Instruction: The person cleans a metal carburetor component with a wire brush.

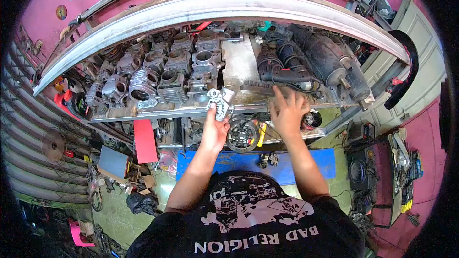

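Observation:
My left hand (213,131) grips a small silver metal engine part (219,103) and holds it up at the front edge of the metal shelf (239,62). My right hand (288,111) is spread with fingers apart, reaching onto the shelf beside a wire brush (260,85) and just below a black power drill (279,69). Whether it touches the brush I cannot tell. Several grey engine cylinder heads (160,74) stand in rows on the shelf to the left of both hands.
Large dark cylindrical motors (330,59) lie at the shelf's right end. A lower shelf holds a round sprocket-like part (243,134). A blue mat (248,160) lies on the floor below, with a red panel (144,141) and scattered clutter to the left.

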Action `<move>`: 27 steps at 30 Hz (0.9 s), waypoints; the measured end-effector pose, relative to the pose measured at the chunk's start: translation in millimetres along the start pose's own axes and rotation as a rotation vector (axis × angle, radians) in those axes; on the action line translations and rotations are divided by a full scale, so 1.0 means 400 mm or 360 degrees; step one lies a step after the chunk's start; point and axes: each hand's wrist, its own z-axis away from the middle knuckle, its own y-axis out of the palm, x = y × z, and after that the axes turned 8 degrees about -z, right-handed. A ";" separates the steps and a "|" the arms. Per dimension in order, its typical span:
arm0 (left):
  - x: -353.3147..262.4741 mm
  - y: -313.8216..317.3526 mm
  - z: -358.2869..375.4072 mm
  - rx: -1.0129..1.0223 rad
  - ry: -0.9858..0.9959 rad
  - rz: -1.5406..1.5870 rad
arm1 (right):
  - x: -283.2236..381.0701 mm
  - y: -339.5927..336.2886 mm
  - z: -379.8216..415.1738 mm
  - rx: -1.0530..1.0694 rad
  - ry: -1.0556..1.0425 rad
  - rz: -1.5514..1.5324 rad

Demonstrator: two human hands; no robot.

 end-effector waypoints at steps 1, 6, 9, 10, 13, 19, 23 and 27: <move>0.003 0.002 -0.001 0.0001 0.0099 -0.0098 | 0.040 -0.020 -0.009 0.0155 0.0040 -0.0252; 0.002 0.066 -0.029 -0.0323 0.0648 -0.0975 | 0.193 -0.085 -0.070 0.0496 0.0135 -0.1161; -0.027 0.106 -0.067 -0.0532 0.1394 -0.1726 | 0.180 -0.061 -0.145 0.0684 0.0381 -0.1280; -0.054 0.140 -0.064 -0.0546 0.1342 -0.1779 | 0.164 -0.036 -0.167 0.0637 0.0340 -0.1253; -0.082 0.206 -0.104 -0.0785 0.1542 -0.2003 | 0.116 -0.003 -0.252 0.0712 0.0287 -0.1055; -0.050 0.220 -0.246 -0.0885 0.1503 -0.2337 | 0.017 0.125 -0.379 0.1240 0.0459 -0.1597; -0.028 0.209 -0.314 -0.0920 0.1245 -0.2598 | 0.000 0.216 -0.411 0.1120 -0.0051 -0.1421; -0.015 0.191 -0.343 -0.0921 0.1235 -0.2609 | -0.007 0.298 -0.448 0.1347 0.0463 -0.1154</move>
